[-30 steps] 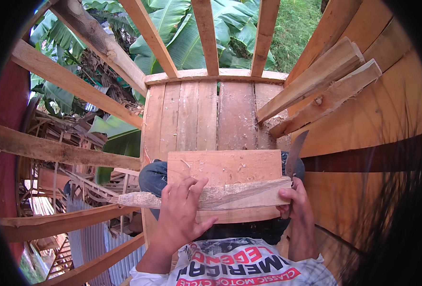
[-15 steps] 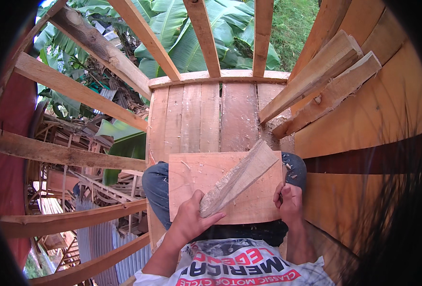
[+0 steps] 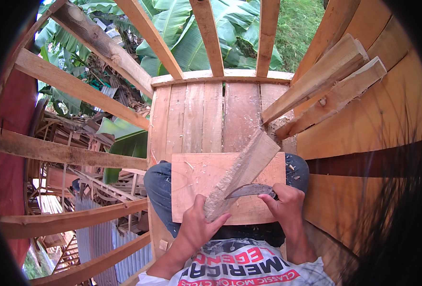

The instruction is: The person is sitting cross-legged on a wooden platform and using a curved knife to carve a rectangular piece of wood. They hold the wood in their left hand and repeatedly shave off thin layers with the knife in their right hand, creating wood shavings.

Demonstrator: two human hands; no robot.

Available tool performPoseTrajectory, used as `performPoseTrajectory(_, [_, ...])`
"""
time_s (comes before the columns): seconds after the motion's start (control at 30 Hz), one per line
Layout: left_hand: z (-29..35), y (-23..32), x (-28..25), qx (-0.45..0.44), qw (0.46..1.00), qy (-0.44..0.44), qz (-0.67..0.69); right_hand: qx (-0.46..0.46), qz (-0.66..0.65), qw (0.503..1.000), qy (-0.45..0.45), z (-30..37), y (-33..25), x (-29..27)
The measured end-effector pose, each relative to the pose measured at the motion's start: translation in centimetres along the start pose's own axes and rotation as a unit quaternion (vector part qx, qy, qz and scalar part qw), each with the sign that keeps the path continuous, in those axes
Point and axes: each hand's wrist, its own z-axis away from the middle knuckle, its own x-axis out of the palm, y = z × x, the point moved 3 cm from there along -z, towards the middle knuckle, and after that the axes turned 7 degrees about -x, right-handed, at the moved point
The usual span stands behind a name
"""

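Fingers (image 3: 206,217) of the left hand (image 3: 196,229) wrapped around the near end of a rough wood strip (image 3: 242,176), thumb on top, pinching it firm. Strip runs diagonally, near-left to far-right, lying on a flat board (image 3: 196,176) across the person's knees. Right hand (image 3: 285,205) closed on the handle of a curved knife (image 3: 249,190); blade points left, edge against the strip's right side, just beside the left fingertips. Plank floor (image 3: 206,119) beyond the board, two loose timbers (image 3: 325,90) leaning far right, open frame with banana leaves (image 3: 192,43) behind. Risks, my read: blade slips off the grain and runs into the left thumb, since the grip sits close to the cut. Board is only balanced on the knees, so a hard push could tip it. Shavings on the board may let the strip skid.
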Motion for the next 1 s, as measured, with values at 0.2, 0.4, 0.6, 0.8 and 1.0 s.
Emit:
performPoseTrajectory(0.2, [0.3, -0.3, -0.1, -0.021, 1.000, -0.014, 0.013, 0.004, 0.014, 0.999, 0.034, -0.3, 0.1, -0.1])
performPoseTrajectory(0.4, [2.6, -2.3, -0.3, -0.086, 0.994, -0.060, -0.014, 0.195, -0.013, 0.972, 0.131, -1.1, 6.8, -3.7])
performPoseTrajectory(0.6, [1.7, -4.1, -2.2, -0.184, 0.979, -0.023, 0.089, 0.033, -0.045, 0.998, -0.029, -1.3, -1.4, 0.1])
performPoseTrajectory(0.8, [1.8, -3.8, -1.3, -0.102, 0.991, -0.052, 0.069, -0.004, -0.001, 0.999, -0.054, -0.5, -2.7, 2.1])
performPoseTrajectory(1.0, [2.5, -3.9, -0.9, -0.162, 0.980, -0.068, 0.094, -0.015, 0.040, 0.999, -0.024, -0.6, -2.1, 1.2])
